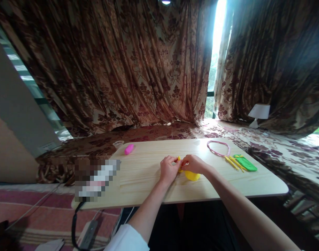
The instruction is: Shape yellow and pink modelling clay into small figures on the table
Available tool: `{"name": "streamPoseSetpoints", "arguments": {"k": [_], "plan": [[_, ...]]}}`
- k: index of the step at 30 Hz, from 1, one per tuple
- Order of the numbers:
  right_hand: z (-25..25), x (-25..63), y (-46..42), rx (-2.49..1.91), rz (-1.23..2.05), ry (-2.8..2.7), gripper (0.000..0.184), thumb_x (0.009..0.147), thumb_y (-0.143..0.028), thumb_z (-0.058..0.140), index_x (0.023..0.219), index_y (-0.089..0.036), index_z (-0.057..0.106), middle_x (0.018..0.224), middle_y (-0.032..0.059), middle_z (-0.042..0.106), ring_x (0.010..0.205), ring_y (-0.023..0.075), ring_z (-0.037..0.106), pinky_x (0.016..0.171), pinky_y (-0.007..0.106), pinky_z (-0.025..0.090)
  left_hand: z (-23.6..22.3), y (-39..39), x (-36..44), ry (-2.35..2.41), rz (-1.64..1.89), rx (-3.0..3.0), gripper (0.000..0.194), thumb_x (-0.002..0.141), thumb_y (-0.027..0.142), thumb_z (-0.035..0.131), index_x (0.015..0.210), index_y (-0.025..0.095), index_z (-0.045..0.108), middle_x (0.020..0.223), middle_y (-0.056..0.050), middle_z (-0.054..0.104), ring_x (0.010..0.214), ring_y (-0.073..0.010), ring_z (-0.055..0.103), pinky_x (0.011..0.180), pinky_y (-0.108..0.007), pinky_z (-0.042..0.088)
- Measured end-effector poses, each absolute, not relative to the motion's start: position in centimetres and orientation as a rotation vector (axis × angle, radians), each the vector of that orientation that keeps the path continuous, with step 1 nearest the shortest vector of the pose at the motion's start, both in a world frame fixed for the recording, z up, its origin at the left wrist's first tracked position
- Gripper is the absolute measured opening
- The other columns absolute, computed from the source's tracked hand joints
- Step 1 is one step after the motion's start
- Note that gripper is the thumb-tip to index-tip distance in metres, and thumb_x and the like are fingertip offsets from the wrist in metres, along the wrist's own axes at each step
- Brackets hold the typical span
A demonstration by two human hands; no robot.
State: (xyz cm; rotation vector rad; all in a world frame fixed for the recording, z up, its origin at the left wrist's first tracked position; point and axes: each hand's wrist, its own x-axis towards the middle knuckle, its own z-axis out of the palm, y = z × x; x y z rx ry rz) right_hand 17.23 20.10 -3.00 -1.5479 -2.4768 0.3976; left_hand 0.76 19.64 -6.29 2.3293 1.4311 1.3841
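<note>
Pale table point(144, 174) — left hand point(169, 169) and right hand point(193, 163) pinch a yellow piece point(179, 159) — the pixelated item point(100, 178), left, is unreadable.

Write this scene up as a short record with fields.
Left hand: fingertips at a small yellow piece; grip unclear
Right hand: fingers close to the same piece
Beside right hand: yellow lump, partly hidden
Table, left side: pink lump
Table, right side: pink loop, yellow strips, flat green piece
Background: patterned curtains, white lamp
</note>
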Motion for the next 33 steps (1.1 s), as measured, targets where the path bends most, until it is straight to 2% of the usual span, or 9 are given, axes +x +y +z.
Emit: {"name": "streamPoseSetpoints", "arguments": {"k": [11,17,27,31,33], "plan": [[-3.0,17.2,20.2,-1.567,0.383,-2.488,0.026,0.089,-0.032,0.053,0.110,-0.016,0.057,0.112,0.0062,0.058,0.094,0.0197,0.059,0.079,0.038,0.051,-5.2,18.9,1.3,1.454,1.429,2.327,0.021,0.085,0.034,0.055,0.086,0.015,0.062,0.084,-0.002,0.063,0.083,-0.0155,0.059,0.080,-0.037,0.046],[-3.1,17.2,20.1,-1.557,0.387,-2.502,0.026,0.089,-0.031,0.053,0.110,-0.016,0.057,0.112,0.0060,0.058,0.093,0.0199,0.059,0.078,0.037,0.051,-5.0,19.0,1.7,1.502,1.456,2.315,0.018,0.082,0.031,0.058,0.076,0.015,0.063,0.076,-0.001,0.062,0.078,-0.0151,0.058,0.079,-0.036,0.044],[-3.0,17.1,20.0,-1.540,0.421,-2.480,0.027,0.088,-0.031,0.054,0.109,-0.015,0.058,0.112,0.0059,0.059,0.093,0.0200,0.059,0.077,0.037,0.051,-4.7,18.5,1.7,1.519,1.472,2.349,0.017,0.083,0.028,0.055,0.077,0.022,0.070,0.077,-0.003,0.066,0.079,-0.0171,0.056,0.079,-0.032,0.040],[-3.0,17.2,20.0,-1.521,0.432,-2.476,0.027,0.088,-0.031,0.054,0.110,-0.015,0.057,0.111,0.0061,0.058,0.093,0.0199,0.059,0.078,0.037,0.051,-4.8,18.5,1.5,1.544,1.489,2.337,0.013,0.079,0.029,0.060,0.086,0.023,0.070,0.081,-0.003,0.066,0.081,-0.0178,0.057,0.079,-0.032,0.039],[-3.0,17.2,20.0,-1.520,0.437,-2.473,0.027,0.089,-0.031,0.054,0.110,-0.015,0.057,0.111,0.0061,0.059,0.093,0.0197,0.059,0.078,0.037,0.051,-4.9,18.5,1.4,1.557,1.490,2.331,0.012,0.078,0.030,0.062,0.084,0.023,0.070,0.079,-0.002,0.065,0.080,-0.0179,0.057,0.078,-0.032,0.039]]}}
